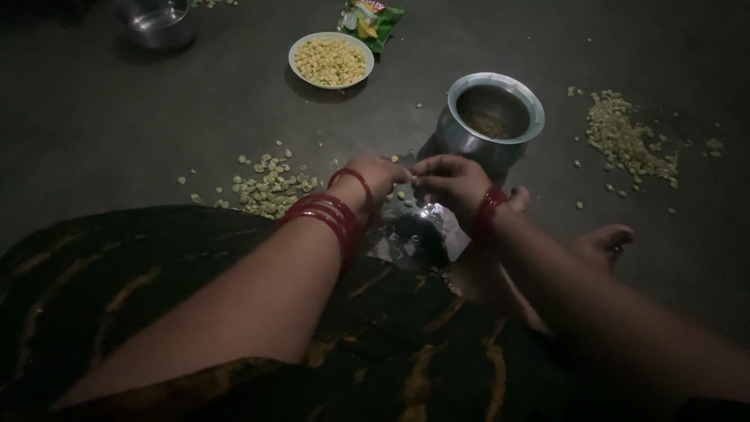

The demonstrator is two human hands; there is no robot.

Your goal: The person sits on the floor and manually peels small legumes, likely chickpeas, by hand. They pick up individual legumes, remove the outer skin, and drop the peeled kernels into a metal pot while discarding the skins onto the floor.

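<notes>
Seated on a dark floor (117, 133), I bring both hands together at the centre of the frame, just below a steel pot (491, 117). My left hand (375, 176) and right hand (449, 181) meet fingertip to fingertip, pinching a small pale bean (408, 180) between them. Red bangles (328, 217) ring my left wrist. Crumpled foil (418, 238) lies on the floor under my hands. A scatter of green bean skins (269, 187) sits at centre left, and a pile of pale beans (625, 141) at the upper right. A white bowl of yellow beans (330, 60) stands at the top centre, beside a green packet (371, 19). My bare foot (601, 242) shows at right.
</notes>
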